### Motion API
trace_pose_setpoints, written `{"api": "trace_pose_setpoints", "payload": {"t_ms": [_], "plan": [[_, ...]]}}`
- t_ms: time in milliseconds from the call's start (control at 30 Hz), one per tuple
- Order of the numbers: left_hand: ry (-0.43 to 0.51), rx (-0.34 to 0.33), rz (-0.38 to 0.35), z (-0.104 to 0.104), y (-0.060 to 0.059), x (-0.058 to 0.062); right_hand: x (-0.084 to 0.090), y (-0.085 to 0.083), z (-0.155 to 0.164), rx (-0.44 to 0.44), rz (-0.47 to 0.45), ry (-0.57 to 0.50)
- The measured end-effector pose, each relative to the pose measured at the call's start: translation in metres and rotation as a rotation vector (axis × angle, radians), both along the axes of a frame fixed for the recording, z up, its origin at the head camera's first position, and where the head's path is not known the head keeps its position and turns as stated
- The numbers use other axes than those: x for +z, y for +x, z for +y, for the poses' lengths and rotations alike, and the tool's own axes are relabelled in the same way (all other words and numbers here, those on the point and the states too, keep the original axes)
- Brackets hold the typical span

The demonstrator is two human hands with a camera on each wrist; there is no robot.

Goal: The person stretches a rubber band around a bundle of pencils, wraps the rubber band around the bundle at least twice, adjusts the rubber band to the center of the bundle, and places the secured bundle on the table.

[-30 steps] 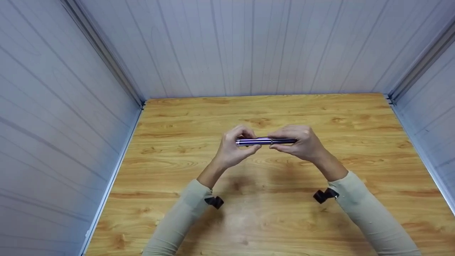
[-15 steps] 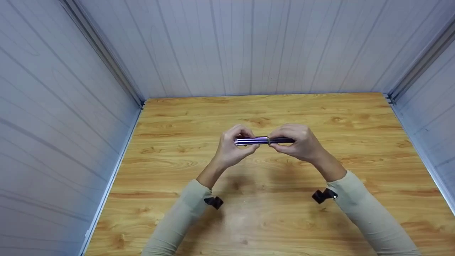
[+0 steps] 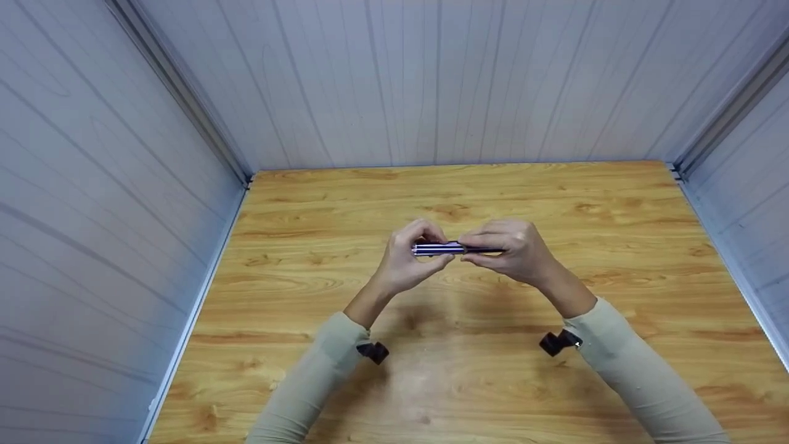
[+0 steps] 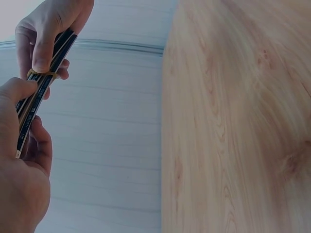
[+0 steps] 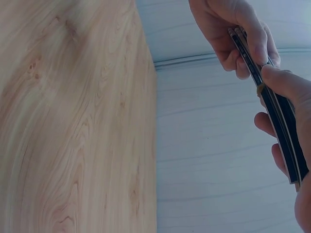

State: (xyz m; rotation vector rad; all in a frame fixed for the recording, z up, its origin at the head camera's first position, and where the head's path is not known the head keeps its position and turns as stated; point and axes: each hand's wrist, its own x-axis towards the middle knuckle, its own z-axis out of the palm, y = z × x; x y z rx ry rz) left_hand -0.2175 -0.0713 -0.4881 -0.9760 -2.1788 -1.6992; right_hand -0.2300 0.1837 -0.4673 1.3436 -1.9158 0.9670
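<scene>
A bundle of slim dark striped pencils [image 3: 437,248] is held level above the table between both hands. Small print and pale ends show on the pencils [image 4: 35,114] in the left wrist view. A yellowish rubber band [image 5: 261,89] circles the bundle near its middle. My left hand [image 3: 400,262] grips the left part, thumb and fingers on opposite sides. Around the right part, my right hand [image 3: 516,251] pinches with its thumb and fingertips right at the band, its palm and fingers hiding much of that end.
Below the hands lies a wood-grain table [image 3: 456,357]. Pale panelled walls stand at the back [image 3: 407,80], left [image 3: 92,203] and right. A black wrist camera [image 3: 373,352] sits on the left sleeve, and another black camera [image 3: 558,342] on the right.
My right hand and the rubber band have shifted a little left along the pencils, closer to my left hand. My left hand keeps its hold, nearly still.
</scene>
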Motion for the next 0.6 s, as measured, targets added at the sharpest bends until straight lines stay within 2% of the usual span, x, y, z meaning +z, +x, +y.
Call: {"api": "trace_pose_setpoints", "payload": {"t_ms": [133, 267, 433, 600], "plan": [[-0.015, -0.023, -0.001, -0.003, 0.0, -0.001, -0.001, -0.001, 0.003, 0.008, -0.009, 0.017], [-0.004, 0.003, 0.008, -0.008, -0.002, -0.001, -0.001, -0.003, 0.011, 0.026, -0.055, 0.048], [0.019, 0.039, 0.001, -0.016, -0.004, -0.001, -0.002, -0.002, 0.02, 0.022, -0.173, 0.057], [0.043, 0.063, 0.053, -0.012, -0.005, -0.005, -0.009, 0.002, 0.014, 0.036, -0.32, 0.012]]}}
